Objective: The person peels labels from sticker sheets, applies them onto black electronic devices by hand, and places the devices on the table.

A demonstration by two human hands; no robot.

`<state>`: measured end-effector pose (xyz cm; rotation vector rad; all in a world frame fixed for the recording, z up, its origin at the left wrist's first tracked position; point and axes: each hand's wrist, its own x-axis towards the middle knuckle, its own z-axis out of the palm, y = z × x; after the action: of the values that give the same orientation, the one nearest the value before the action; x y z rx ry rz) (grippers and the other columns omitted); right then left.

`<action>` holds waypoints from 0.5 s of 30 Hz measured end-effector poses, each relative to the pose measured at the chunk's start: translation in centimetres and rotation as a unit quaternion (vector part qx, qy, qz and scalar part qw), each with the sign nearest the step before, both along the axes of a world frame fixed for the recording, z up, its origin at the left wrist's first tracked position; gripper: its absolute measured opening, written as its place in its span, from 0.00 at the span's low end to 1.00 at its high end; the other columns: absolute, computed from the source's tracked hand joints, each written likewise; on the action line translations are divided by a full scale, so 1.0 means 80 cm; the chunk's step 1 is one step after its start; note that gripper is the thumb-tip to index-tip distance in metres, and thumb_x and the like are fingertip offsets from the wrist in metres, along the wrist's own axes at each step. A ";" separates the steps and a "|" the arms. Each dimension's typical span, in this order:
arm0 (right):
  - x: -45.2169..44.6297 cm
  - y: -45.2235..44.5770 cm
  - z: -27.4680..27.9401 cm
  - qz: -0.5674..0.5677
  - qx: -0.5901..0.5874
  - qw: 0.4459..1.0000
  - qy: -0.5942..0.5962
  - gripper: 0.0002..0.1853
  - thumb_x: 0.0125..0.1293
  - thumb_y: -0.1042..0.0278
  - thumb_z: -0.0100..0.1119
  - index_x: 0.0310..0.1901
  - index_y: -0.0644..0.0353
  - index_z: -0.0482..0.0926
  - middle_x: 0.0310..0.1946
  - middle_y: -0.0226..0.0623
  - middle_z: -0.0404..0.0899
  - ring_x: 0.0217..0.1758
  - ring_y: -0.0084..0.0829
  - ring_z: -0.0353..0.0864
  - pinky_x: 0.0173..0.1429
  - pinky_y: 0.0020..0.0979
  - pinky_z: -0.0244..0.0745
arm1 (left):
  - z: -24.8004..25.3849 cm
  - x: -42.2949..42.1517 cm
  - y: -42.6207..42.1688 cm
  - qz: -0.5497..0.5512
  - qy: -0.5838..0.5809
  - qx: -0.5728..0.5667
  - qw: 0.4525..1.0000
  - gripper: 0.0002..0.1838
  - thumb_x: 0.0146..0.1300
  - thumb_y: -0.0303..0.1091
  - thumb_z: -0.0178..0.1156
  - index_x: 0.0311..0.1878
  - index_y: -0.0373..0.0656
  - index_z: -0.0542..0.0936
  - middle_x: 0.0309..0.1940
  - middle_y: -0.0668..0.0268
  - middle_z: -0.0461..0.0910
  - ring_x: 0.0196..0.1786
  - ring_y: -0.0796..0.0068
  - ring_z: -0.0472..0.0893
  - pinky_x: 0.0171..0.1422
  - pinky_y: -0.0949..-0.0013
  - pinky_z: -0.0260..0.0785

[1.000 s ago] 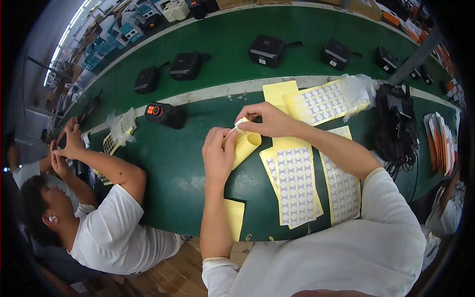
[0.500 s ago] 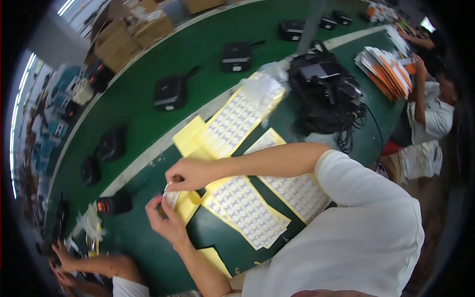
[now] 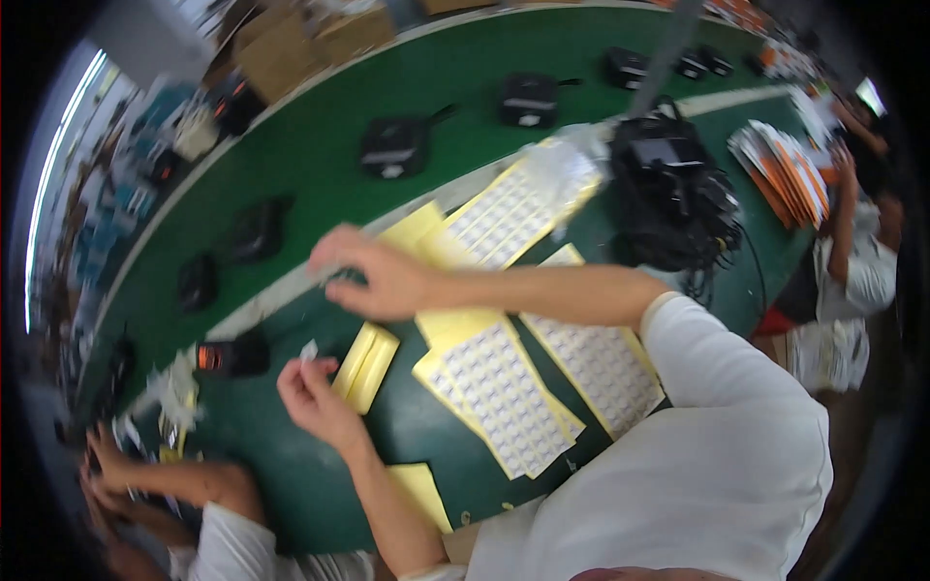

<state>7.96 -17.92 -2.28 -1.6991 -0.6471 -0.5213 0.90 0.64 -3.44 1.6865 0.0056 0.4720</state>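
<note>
My left hand (image 3: pixel 320 399) pinches a small whitish sticker (image 3: pixel 309 350) between thumb and finger. Beside it, a folded yellow backing sheet (image 3: pixel 368 366) lies on the green table. Further up, my right hand (image 3: pixel 373 276) hovers blurred over the table, its thumb and fingers apart, with nothing visible in them. Under and beside my right forearm are sheets of round white labels (image 3: pixel 504 397), a second label sheet (image 3: pixel 601 373), and a stack of label sheets (image 3: pixel 499 218) partly covered by clear plastic (image 3: pixel 567 174).
Black cases (image 3: pixel 395 147) sit along the green belt (image 3: pixel 320 208) beyond the table. A black bag (image 3: pixel 668 194) with cables lies at upper right, near orange-white envelopes (image 3: pixel 780 169) and a co-worker. Another person's hands (image 3: pixel 116 460) are at lower left, near a black-orange object (image 3: pixel 232 356).
My right hand has moved up and away from my left and opened. The yellow sheet, previously between both hands, now lies on the table. The whole view has shifted.
</note>
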 end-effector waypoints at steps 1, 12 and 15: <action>0.016 0.001 0.005 -0.020 -0.018 1.000 0.008 0.16 0.57 0.72 0.61 0.49 0.59 0.76 0.47 0.41 0.73 0.53 0.39 0.74 0.57 0.35 0.70 | 0.002 -0.001 -0.001 -0.012 0.012 -0.022 1.000 0.04 0.70 0.27 0.51 0.42 0.36 0.71 0.27 0.65 0.75 0.30 0.79 0.75 0.38 0.76 0.69; 0.182 0.047 0.005 -0.132 -0.323 0.934 0.071 0.49 0.50 0.46 0.69 0.67 0.68 0.58 0.65 0.60 0.57 0.68 0.56 0.60 0.71 0.43 0.60 | 0.004 0.001 -0.003 -0.068 0.031 -0.136 0.988 0.02 0.69 0.27 0.54 0.41 0.39 0.73 0.26 0.71 0.74 0.25 0.87 0.71 0.28 0.82 0.64; 0.207 0.058 -0.004 -0.119 -0.334 0.928 0.112 0.53 0.47 0.45 0.70 0.68 0.68 0.55 0.65 0.59 0.57 0.68 0.56 0.60 0.70 0.45 0.62 | 0.005 0.001 -0.004 -0.067 0.036 -0.144 0.987 0.02 0.68 0.26 0.55 0.40 0.38 0.73 0.26 0.71 0.74 0.25 0.87 0.72 0.29 0.82 0.65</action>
<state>24.52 -13.29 -2.60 -2.4617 -0.4757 -0.2719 1.01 0.31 -3.05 1.4095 0.0124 0.2932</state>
